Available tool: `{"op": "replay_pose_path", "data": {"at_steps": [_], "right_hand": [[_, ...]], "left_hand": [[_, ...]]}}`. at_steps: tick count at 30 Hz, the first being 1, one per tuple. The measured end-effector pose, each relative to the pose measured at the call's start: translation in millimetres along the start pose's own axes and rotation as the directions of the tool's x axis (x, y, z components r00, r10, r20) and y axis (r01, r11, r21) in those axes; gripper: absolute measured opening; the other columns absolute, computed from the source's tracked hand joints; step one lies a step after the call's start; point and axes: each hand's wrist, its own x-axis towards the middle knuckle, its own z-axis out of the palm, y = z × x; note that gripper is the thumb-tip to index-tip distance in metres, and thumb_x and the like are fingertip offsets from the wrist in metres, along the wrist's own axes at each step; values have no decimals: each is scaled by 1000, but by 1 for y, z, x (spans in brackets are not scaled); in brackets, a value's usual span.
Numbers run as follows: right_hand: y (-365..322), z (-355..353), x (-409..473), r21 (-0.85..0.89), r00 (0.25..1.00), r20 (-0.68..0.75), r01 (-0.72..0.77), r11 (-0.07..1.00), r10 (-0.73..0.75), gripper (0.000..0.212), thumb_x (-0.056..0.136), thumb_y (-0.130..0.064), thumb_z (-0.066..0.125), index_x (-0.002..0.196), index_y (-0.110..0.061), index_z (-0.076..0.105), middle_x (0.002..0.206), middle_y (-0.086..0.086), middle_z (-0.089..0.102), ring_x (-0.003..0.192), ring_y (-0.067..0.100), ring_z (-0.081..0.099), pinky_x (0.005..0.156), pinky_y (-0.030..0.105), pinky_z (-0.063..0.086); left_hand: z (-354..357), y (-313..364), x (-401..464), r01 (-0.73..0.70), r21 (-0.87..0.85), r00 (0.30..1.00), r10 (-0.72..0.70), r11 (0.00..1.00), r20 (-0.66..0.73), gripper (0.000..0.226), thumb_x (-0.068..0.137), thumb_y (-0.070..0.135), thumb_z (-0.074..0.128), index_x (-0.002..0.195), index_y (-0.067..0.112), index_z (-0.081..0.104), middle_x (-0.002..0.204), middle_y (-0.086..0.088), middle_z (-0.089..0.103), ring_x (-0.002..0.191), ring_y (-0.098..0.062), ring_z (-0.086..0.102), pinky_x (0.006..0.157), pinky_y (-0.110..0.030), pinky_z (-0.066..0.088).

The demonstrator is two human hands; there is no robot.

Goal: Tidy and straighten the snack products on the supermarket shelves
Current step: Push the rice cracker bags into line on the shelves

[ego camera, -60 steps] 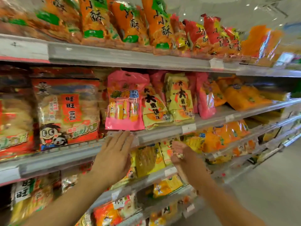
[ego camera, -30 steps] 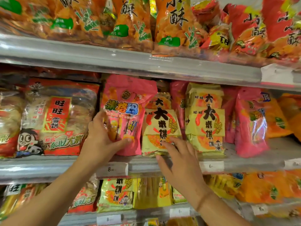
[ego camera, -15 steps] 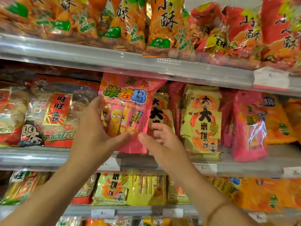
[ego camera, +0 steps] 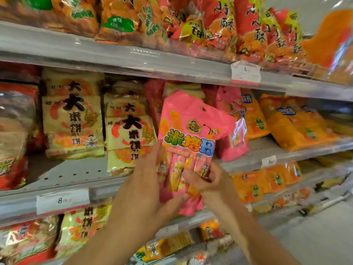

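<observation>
Gripping the pink snack bag (ego camera: pixel 191 142), both left hand (ego camera: pixel 145 190) and right hand (ego camera: pixel 208 180) clear of shelf edge (ego camera: pixel 107 194)

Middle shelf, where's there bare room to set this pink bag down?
Both hands, left hand and right hand, hold the pink bag off the middle shelf. A bare perforated patch lies in front of the yellow rice cracker bags, left of your left hand. A narrower strip shows between the pink bags and orange bags. Elsewhere it's crowded.

Bright, even store lighting from overhead. White glare streaks the shiny bags (ego camera: pixel 238 131) and shelf edge (ego camera: pixel 133 60). Edges bend and blur; the whole picture looks soft.
</observation>
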Motion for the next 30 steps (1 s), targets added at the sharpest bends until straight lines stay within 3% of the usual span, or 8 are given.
{"op": "replay_pose_path", "data": {"at_steps": [3,6,9,14,17,21,24,30], "right_hand": [[18,-32,-11,-52,998,-51,-43,998,40,40,70,-52,74,105,-33,70,90,-2,75,83,21,71,77,46,58],[35,-64,-17,-76,993,-108,-55,996,47,17,78,-41,77,91,-33,71,79,-2,73,65,14,67,56,29,54],[44,-95,-17,-41,995,-90,-49,998,45,13,80,-38,76,92,-35,71,81,-3,75,69,11,69,57,18,50],[65,-149,1,-77,993,-91,-78,994,71,43,74,-58,74,96,-22,68,76,8,73,65,26,69,61,39,54],[79,-182,19,-45,995,-68,-74,996,71,31,73,-45,79,95,-25,70,78,2,74,64,15,67,59,32,50],[93,-209,44,50,998,16,-67,997,67,37,61,-40,78,94,-24,71,79,3,76,70,18,70,61,30,55],[98,-216,54,78,996,74,-55,995,49,30,61,-36,78,87,-24,71,69,-4,73,61,11,67,55,23,53],[94,-212,59,88,979,198,34,995,-51,27,66,-51,77,89,-39,71,59,-9,66,49,2,57,47,15,42]], "left_hand": [[31,9,3,16,-118,994,-4,993,108,113,71,59,75,147,51,-8,132,8,52,100,-14,66,86,-43,53],[58,22,4,-18,-130,987,38,991,157,106,72,70,67,150,47,-2,133,9,50,101,-18,65,85,-45,53],[85,33,13,5,-154,982,24,988,189,101,68,78,59,147,52,2,130,13,51,97,-15,66,86,-44,54],[132,54,37,-19,-105,986,36,994,161,89,69,79,56,135,71,-4,118,42,49,94,16,58,65,-6,45],[152,74,51,4,-46,993,2,999,117,78,72,81,47,131,74,-4,116,58,36,88,24,53,68,-2,44],[152,67,82,113,18,981,-109,993,-163,78,78,78,44,145,43,24,134,13,48,120,-11,49,89,-32,46],[125,45,111,330,219,876,-212,918,-433,88,82,67,57,145,12,30,142,-16,37,133,-32,31,106,-49,35],[111,26,139,587,301,782,-430,751,-451,126,67,63,77,152,-2,11,152,-27,29,138,-46,29,114,-54,27]]}}
